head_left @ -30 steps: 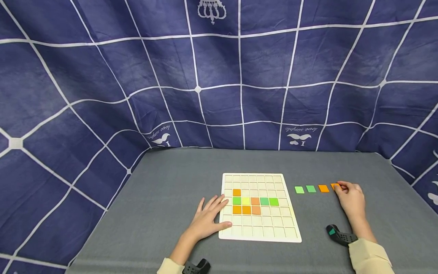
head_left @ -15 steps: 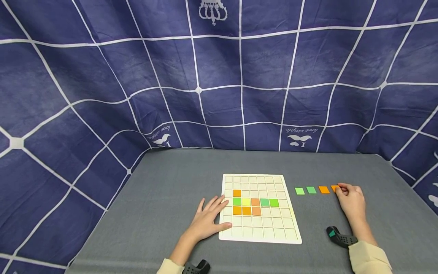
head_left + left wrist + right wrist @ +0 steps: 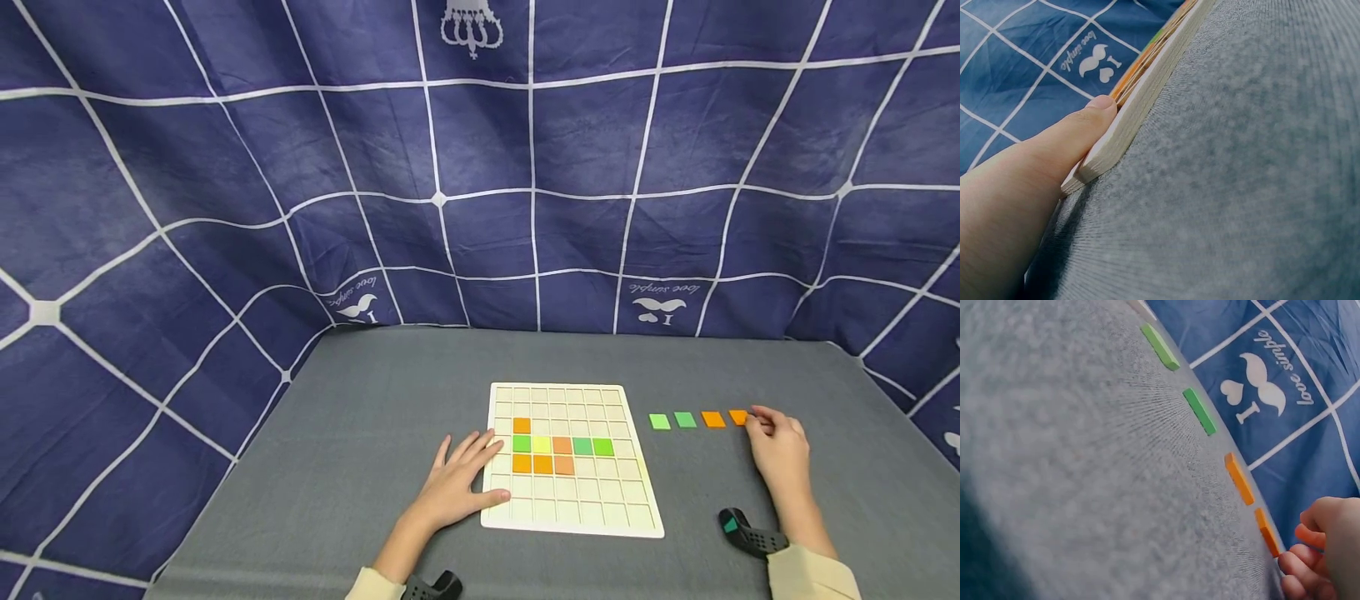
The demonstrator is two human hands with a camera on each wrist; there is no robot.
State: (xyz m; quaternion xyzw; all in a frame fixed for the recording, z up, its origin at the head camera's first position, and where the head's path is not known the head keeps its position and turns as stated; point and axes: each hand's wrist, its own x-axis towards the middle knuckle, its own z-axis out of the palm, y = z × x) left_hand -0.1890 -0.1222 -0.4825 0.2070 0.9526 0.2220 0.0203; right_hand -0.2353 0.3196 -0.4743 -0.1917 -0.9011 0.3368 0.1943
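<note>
My left hand [image 3: 450, 492] rests with spread, straight fingers on the left edge of a cream gridded board [image 3: 600, 512]. In the left wrist view its thumb [image 3: 1088, 125] lies on the board's rim. Several coloured square tiles sit in the board's cells, among them a yellow tile [image 3: 541, 445] and a green tile [image 3: 603, 447]. My right hand [image 3: 780, 450] is beside the end orange tile [image 3: 738, 417], fingers loosely bent. In the right wrist view a fingertip [image 3: 1285, 559] is at that tile's near end; whether it touches cannot be told.
Right of the board, a light green tile [image 3: 659, 422], a green tile [image 3: 685, 420] and another orange tile [image 3: 713, 420] lie in a row with the end one. The grey tabletop [image 3: 405, 375] meets a blue grid-patterned cloth [image 3: 487, 233] at the back.
My right hand has drawn slightly right, uncovering more of the end orange tile, which stays in its row. The left hand keeps its place on the board. The head view has shifted slightly.
</note>
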